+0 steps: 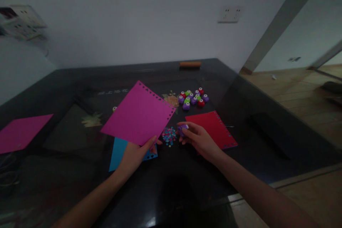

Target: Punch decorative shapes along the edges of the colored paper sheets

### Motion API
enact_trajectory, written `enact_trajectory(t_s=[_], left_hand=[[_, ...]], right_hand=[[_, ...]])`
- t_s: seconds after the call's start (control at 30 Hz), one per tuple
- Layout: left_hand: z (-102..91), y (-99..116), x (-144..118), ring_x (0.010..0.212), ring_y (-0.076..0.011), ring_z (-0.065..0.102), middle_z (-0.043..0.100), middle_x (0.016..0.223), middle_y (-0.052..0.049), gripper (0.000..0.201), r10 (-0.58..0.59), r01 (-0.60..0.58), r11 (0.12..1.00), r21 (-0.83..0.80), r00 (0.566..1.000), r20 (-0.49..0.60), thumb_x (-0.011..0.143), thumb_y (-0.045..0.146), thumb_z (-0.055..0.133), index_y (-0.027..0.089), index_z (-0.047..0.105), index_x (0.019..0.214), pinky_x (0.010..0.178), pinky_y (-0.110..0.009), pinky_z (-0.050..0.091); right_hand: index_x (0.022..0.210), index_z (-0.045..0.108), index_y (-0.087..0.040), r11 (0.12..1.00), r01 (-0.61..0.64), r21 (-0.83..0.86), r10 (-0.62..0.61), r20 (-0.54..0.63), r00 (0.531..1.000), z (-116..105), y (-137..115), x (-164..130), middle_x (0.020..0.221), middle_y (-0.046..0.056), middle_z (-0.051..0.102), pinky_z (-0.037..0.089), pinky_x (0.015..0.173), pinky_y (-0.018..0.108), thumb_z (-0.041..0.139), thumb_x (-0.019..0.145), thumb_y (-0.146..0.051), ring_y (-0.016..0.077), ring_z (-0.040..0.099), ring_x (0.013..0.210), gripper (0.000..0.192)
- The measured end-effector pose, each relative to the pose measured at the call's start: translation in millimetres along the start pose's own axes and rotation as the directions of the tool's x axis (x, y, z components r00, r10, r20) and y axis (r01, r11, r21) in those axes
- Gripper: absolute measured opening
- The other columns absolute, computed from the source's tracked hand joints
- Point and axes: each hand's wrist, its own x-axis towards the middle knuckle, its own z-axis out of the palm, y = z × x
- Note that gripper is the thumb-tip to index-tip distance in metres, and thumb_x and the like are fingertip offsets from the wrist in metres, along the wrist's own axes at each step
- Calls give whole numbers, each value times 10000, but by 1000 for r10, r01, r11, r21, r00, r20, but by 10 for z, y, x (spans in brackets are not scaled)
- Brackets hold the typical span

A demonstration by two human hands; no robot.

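Hands first: your left hand (135, 155) pinches the near edge of the pink sheet (139, 114), its grip closed on the paper and tilting it up off the bench (267, 139). A blue sheet (119, 151) lies under that hand. Your right hand (199, 139) closes its fingers on a purple punch (183, 129), just beside the confetti (169, 136). A red sheet (213, 128) lies right of it. Farther back sit the spare punches (193, 98), then an orange bar (190, 64) at the far edge.

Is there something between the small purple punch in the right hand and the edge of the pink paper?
Nothing visible. The right hand holds the purple punch beside the pink paper; the confetti pile lies lower.
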Motion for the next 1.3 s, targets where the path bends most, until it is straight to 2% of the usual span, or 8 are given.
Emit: enact_trajectory(t_s=[0.27,0.43,0.53,0.7,0.8,1.1,1.2,1.3], left_hand=[[4,-56,45,521,-148,575,614,522,5,348,59,-60,997,58,998,12,803,464,509,185,703,729,549,-245,450],[-3,-49,46,511,-152,574,611,513,-2,346,93,-92,994,60,996,-15,787,462,528,171,702,715,543,-251,454],[3,-56,49,503,-154,572,612,504,-8,343,108,-107,993,40,994,-20,782,454,527,169,698,699,543,-256,457],[23,-66,36,495,-153,567,614,499,-11,347,114,-114,993,3,993,-4,770,469,537,169,694,698,526,-254,451],[30,-53,12,494,-151,565,613,501,-12,353,103,-103,995,6,995,15,770,475,525,169,688,699,518,-251,441],[54,-70,-22,516,-157,552,609,516,-11,373,102,-106,991,81,994,45,803,476,482,176,687,719,515,-250,397],[56,-54,-30,520,-160,554,609,518,-10,367,107,-111,991,75,993,54,807,470,479,182,685,708,532,-259,404],[56,-29,-40,530,-166,564,607,505,-6,364,102,-107,991,85,993,61,802,464,477,189,682,680,559,-269,421]], right_hand=[[1064,589,-170,991,39,-129,-31,66,997,9,31,-11,697,-15,640,487,587,258,732,707,-298,111,598,593,406],[1004,612,-193,982,109,-154,-96,88,991,-12,-54,-6,865,5,667,513,687,284,755,659,-228,122,632,699,375],[997,618,-209,973,156,-169,-145,77,986,-27,-131,-11,920,6,659,520,719,301,765,635,-214,130,634,735,390],[1019,617,-200,953,186,-240,-180,45,983,-72,-232,-17,817,4,663,521,706,316,752,657,-234,145,642,709,388],[1028,624,-202,946,196,-258,-194,33,980,-128,-272,-24,827,14,665,527,716,329,741,679,-252,152,648,713,372],[1000,643,-196,929,240,-283,-269,-68,961,-417,-504,59,950,35,669,535,768,334,734,693,-352,142,651,717,357],[961,645,-186,885,292,-362,-358,-129,925,-620,-638,199,925,41,660,543,749,340,741,671,-392,142,649,694,368],[1009,624,-188,815,310,-489,-444,-184,877,-868,-789,380,914,49,655,550,705,330,700,694,-436,147,649,699,408]])
